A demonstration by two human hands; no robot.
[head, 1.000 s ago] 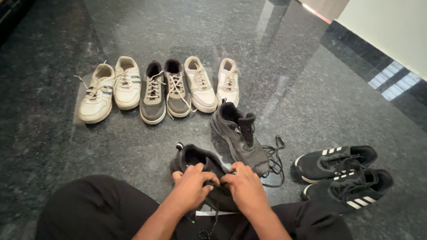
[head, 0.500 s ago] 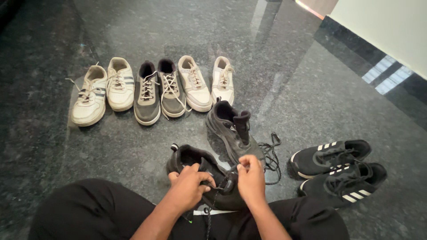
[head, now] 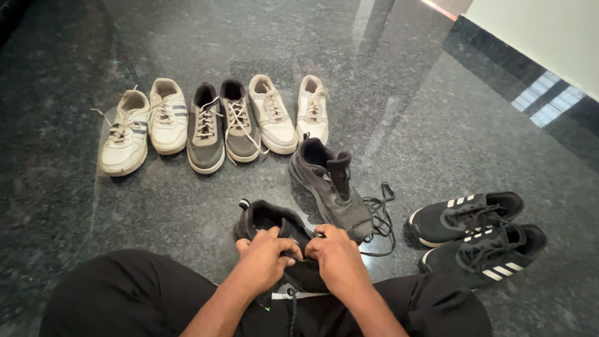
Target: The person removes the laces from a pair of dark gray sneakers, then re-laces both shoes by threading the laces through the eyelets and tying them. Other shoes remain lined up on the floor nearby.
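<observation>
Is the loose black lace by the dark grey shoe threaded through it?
No: the lace lies piled on the floor beside the dark grey shoe.

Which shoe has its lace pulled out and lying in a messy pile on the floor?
The dark grey shoe standing alone mid-floor, its black lace heaped loose beside it. The other floor shoes keep theirs threaded.

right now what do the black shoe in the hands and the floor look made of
Black shoe: seemingly matte knit or mesh fabric, since it reflects no light. Floor: dark speckled polished stone, probably granite; it mirrors the wall and light streaks. Left hand and right hand both hold the shoe.
</observation>
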